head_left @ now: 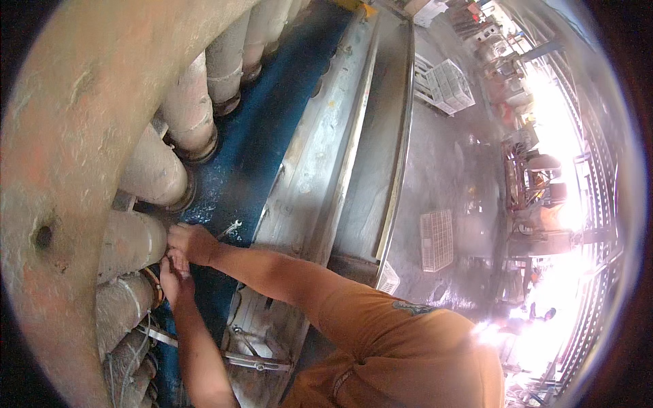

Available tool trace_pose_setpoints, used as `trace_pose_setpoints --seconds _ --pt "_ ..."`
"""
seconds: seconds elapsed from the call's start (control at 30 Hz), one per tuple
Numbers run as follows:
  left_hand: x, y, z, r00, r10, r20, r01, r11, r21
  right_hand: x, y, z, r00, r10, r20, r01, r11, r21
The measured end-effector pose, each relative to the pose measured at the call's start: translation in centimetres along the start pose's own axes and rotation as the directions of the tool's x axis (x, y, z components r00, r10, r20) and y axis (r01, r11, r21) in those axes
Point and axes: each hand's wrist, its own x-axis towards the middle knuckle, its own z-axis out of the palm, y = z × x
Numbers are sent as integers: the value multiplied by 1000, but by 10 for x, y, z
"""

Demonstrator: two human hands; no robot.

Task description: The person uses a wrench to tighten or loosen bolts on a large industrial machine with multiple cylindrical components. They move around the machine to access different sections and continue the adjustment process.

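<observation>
Grey pipe (132, 239), stout, mouth at the left edge of the blue belt (271, 112); one of a row slanting out from the large rounded housing (58, 149). Right hand (192, 243): fingers curled in at the rim of the pipe mouth; cannot tell whether they pinch anything. Left hand (175, 273): just below the right, fingers reaching up toward the same rim; cannot tell its grip. Silver wrench (232, 228): lying on the belt beside the right wrist, near the belt's right edge. Metal ledge (309, 180): pale, worn, lining that right edge. Metal bar (257, 364): crossing the belt's near end onto the ledge. Floor (469, 180): grey, beyond the ledge, with white plastic crates (437, 241). Open room: belt strip from the hands to its far end, between pipe mouths and ledge; tighter leftward, neighbouring pipes crowding both hands
</observation>
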Motion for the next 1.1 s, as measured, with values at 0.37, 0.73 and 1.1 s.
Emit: trace_pose_setpoints --seconds 0.37,0.73,1.1 --pt "-2 -7 60 902 129 -412 -50 979 197 -1 -7 -21 995 4 -99 -2 1000 24" --pt "6 -17 86 842 158 -516 -82 983 167 -4 11 -17 989 -144 -24 145 989 38" --pt "5 -18 106 818 169 -549 -60 976 211 0 15 -20 973 -228 36 228 974 15"
